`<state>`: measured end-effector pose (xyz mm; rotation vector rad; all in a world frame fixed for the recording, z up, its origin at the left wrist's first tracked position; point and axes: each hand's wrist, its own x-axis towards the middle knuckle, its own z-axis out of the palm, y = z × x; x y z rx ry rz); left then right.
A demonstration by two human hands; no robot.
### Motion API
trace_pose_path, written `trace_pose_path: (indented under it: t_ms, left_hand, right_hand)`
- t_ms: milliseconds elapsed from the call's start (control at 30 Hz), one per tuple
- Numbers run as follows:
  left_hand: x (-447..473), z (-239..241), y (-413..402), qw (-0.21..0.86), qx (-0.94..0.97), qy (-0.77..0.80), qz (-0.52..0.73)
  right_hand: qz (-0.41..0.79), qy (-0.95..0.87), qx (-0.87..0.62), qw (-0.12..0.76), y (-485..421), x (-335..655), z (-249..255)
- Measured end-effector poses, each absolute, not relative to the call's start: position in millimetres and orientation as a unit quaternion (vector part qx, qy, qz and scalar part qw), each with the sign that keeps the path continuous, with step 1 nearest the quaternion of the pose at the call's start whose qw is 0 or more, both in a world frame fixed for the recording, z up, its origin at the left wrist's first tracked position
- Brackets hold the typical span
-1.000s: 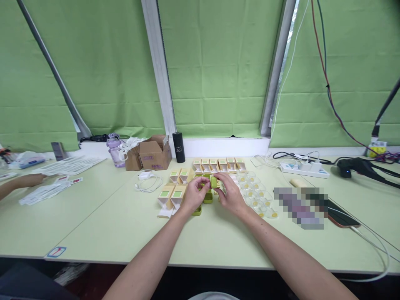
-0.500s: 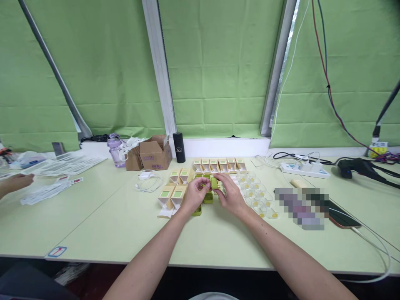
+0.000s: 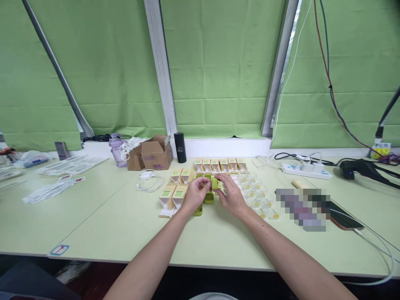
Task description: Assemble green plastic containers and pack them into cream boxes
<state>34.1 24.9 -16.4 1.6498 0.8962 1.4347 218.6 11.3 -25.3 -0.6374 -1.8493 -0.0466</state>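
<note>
Both hands meet over the middle of the pale green table (image 3: 109, 225). My left hand (image 3: 194, 195) and my right hand (image 3: 231, 195) pinch a small green case (image 3: 214, 183) between their fingertips, just above the table. More green cases (image 3: 208, 198) lie under and between the hands. Tan and white small cartons with green labels (image 3: 173, 196) stand left of my left hand, and a row of them (image 3: 218, 165) stands behind. Clear trays with yellow pieces (image 3: 258, 196) lie right of my right hand.
A brown cardboard box (image 3: 153, 155), a black cylinder (image 3: 179, 147) and a purple bottle (image 3: 116, 149) stand at the back. A white cable (image 3: 150, 181) lies left of the cartons. Flat white packets (image 3: 50, 189) lie far left. A power strip (image 3: 306, 168), a phone (image 3: 343, 218) and cables are at the right.
Another person's hand at the far left edge has drawn back out of view. My two hands stay on the green case with almost no movement.
</note>
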Motion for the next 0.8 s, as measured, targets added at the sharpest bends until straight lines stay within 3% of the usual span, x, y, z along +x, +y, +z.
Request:
trace_pose_path:
  t_ms: [800]
  left_hand:
    - [34.3,-13.0,22.2,0.389,0.64,0.357,0.559]
  right_hand:
    - [-0.015,-0.787,-0.278,0.551,12.0,219.6,-25.1]
